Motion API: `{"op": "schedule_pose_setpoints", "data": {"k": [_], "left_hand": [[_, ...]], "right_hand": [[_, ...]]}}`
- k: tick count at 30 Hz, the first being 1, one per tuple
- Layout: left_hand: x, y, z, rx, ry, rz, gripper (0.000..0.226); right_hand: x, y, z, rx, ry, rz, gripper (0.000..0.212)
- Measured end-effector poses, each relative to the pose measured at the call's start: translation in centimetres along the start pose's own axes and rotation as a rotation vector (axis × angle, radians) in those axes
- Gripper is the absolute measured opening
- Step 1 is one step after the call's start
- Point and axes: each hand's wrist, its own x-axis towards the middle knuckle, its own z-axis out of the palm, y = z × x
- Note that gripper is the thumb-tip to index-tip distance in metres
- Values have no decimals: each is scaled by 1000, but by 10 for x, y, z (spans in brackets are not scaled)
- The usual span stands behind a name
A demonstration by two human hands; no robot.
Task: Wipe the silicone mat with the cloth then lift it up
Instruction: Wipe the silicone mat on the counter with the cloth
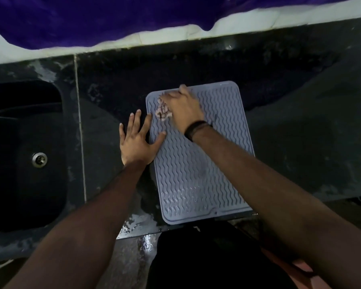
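Right hand (183, 108) closed over cloth (163, 112) on mat (198, 163); left hand (137, 140) flat, splayed.

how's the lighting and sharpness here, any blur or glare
Head view: dim overall, the dark counter nearly swallowing detail; the right hand and cloth are motion-smeared while the left hand stays crisp; wet glare on the silicone mat near edge; wide-angle bending at the frame borders.
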Motion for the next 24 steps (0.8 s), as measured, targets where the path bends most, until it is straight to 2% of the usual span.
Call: {"op": "schedule_pose_setpoints", "data": {"k": [5, 10, 13, 16, 20, 24], "left_hand": [[1, 0, 0, -7, -28, -15, 81], [1, -1, -1, -13, -32, -17, 80], [1, -1, -2, -16, -26, -13, 80], [1, 0, -3, -27, -31, -7, 81], [1, 2, -5, -18, -39, -9, 81], [0, 2, -5, -28, -32, -1, 80]], "right_hand": [[17, 37, 3, -169, -65, -38, 42], [-1, 80, 1, -162, -33, 123, 39], [4, 73, 4, -129, -2, 267, 38], [16, 36, 9, -12, 9, 378, 32], [25, -10, 19, -8, -4, 209, 35], [18, 24, 12, -129, -3, 78, 37]]}}
